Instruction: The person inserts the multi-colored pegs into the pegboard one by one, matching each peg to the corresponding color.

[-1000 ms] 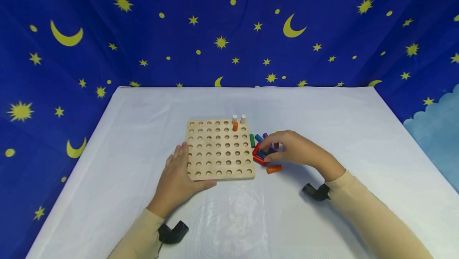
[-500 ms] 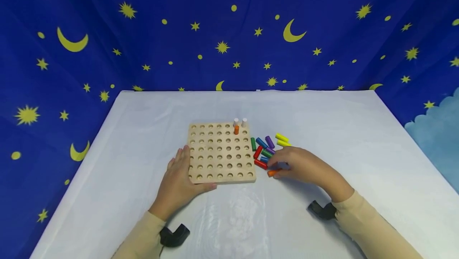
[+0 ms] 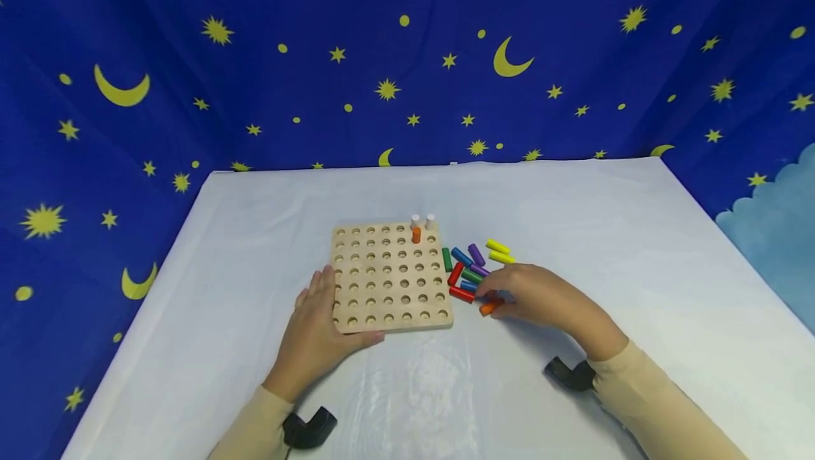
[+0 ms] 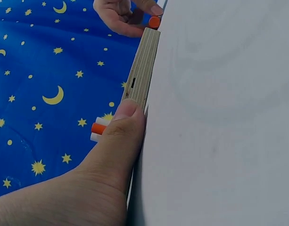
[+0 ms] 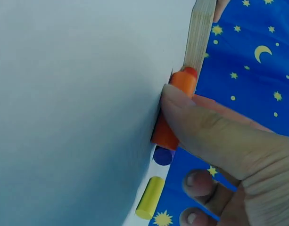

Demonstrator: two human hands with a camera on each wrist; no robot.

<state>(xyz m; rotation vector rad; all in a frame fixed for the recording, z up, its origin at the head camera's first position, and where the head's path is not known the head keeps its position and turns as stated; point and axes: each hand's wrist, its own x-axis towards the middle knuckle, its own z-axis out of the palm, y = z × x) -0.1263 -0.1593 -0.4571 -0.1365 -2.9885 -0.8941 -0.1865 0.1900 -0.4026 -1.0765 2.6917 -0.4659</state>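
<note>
The wooden pegboard (image 3: pixel 390 277) is steadied on the worktop (image 3: pixel 255 233) by the flat, spread left hand (image 3: pixel 316 332) at its seven o'clock corner, while an orange peg (image 3: pixel 491 306), lying at the board's four o'clock, is pinched by the right hand (image 3: pixel 541 301) for lifting.

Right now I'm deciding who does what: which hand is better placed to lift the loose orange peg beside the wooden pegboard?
The right hand: its fingers already pinch the orange cylindrical peg, while the left hand rests against the square wooden pegboard.
</note>
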